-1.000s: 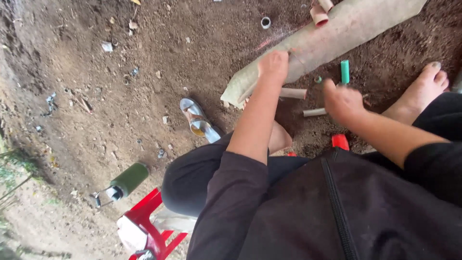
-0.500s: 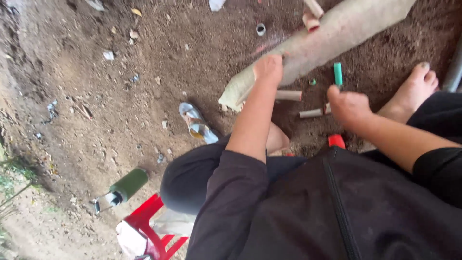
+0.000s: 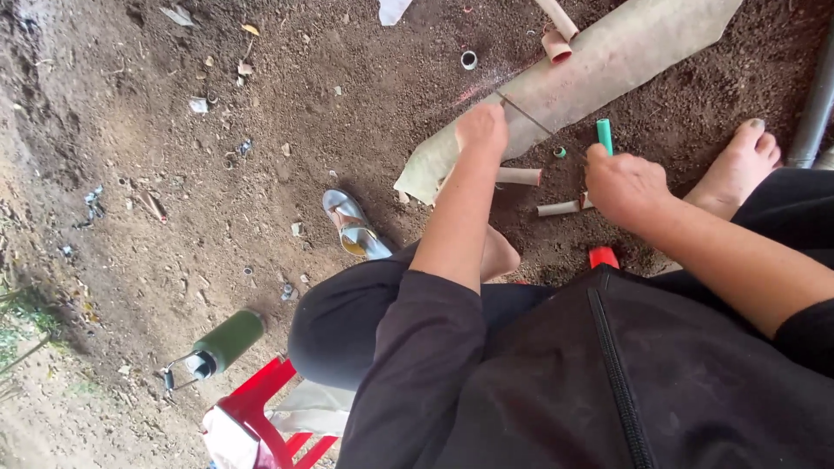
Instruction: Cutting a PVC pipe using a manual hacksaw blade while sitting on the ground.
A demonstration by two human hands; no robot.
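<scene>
Green tube [image 3: 604,135] now upright in right hand [image 3: 624,182], fist closed round its lower end, at 1 o'clock w/ tan sheet [image 3: 608,65] behind. Left hand [image 3: 480,130] has slid up onto sheet edge, fingers pinching thin dark rod [image 3: 526,114]. Cut cardboard tubes [image 3: 558,208] lie on dirt btwn hands; work carries on.

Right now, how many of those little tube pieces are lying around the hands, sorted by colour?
Tan tube pieces: 4 – two by the hands, two up on the tan sheet.
Green tube pieces: 2 – one long, at the right hand, one tiny stub.
White ring: 1.
Total: 7.
</scene>
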